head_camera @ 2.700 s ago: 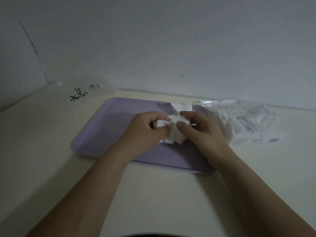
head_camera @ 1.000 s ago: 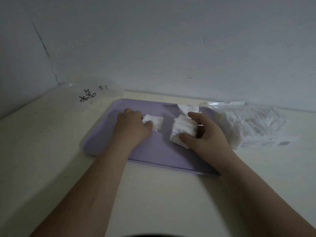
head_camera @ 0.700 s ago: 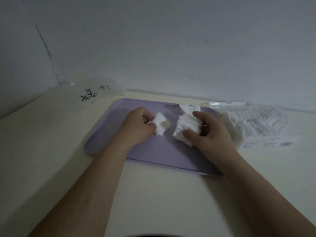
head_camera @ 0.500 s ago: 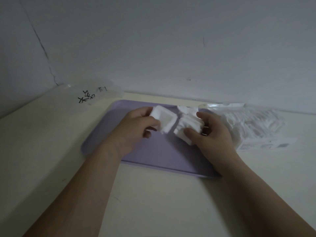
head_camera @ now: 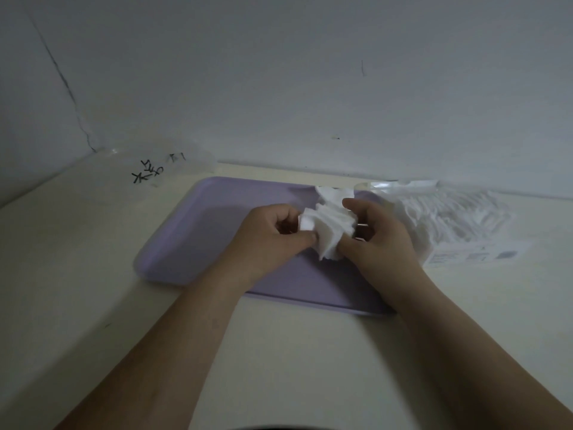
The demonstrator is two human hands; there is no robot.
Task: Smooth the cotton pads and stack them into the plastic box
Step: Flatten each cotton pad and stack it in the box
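A ragged stack of white cotton pads [head_camera: 330,229] is held just above the lilac tray [head_camera: 201,231]. My left hand [head_camera: 273,234] pinches its left side and my right hand [head_camera: 375,240] grips its right side. The pads sit unevenly, with their edges fanned out. A few more loose pads [head_camera: 333,192] lie on the tray behind the stack. A clear plastic box [head_camera: 161,175] with black handwriting stands at the back left, in the corner by the wall.
A clear plastic bag of cotton pads [head_camera: 449,221] lies right of the tray, with a printed label at its near edge. The wall runs close behind everything. Bare cream tabletop [head_camera: 279,352] stretches in front of the tray.
My left hand picked up a small pile of pads from the tray's left part, carried it right, and joined it to the stack in my right hand.
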